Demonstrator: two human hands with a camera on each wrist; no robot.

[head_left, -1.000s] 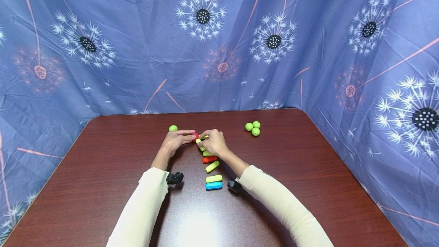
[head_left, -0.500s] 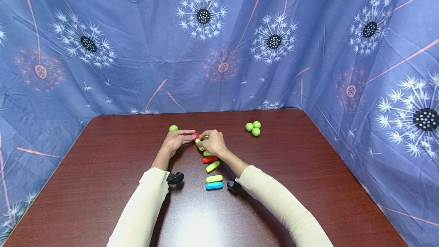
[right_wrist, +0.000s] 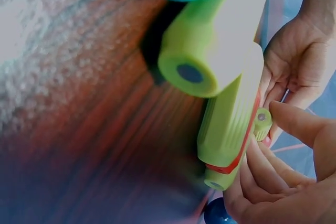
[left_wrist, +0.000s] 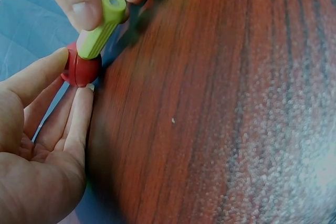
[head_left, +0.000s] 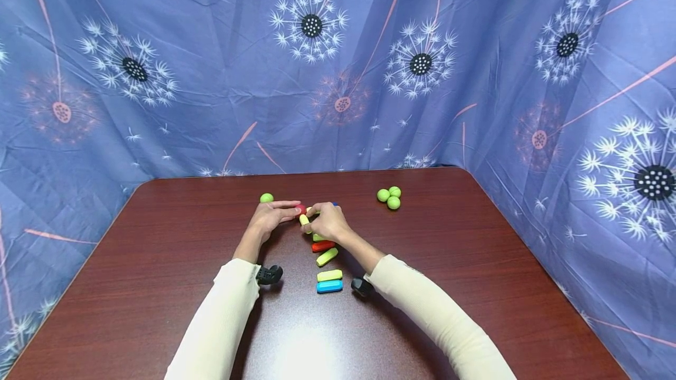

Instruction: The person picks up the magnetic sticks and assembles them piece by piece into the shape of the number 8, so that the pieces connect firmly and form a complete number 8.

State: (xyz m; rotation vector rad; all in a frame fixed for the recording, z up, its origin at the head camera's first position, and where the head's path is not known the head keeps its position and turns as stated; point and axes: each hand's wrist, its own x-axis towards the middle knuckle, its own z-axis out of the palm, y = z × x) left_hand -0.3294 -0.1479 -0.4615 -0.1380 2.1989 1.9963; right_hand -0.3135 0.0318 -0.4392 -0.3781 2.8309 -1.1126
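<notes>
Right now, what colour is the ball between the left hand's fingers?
The ball is red, best seen in the left wrist view.

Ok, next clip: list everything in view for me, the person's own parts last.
red ball: 1, red, held in the left hand
held rod: 1, yellow-green, pinched by the right hand, its end at the red ball
other yellow-green rods: at least 3, row at centre; more may hide behind the right hand
red rod: 1, red, in that row
blue rod: 1, bright blue, row's near end
dark blue ball: 1, mostly hidden beyond the right hand
green balls: 4, three clustered far right, one behind the left hand
table: 1, reddish brown, beneath
cloth: blue, dandelion print, behind
wrist devices: 2, black, one per wrist
sleeves: 2, cream
hands: 2, bare, table's middle
</notes>
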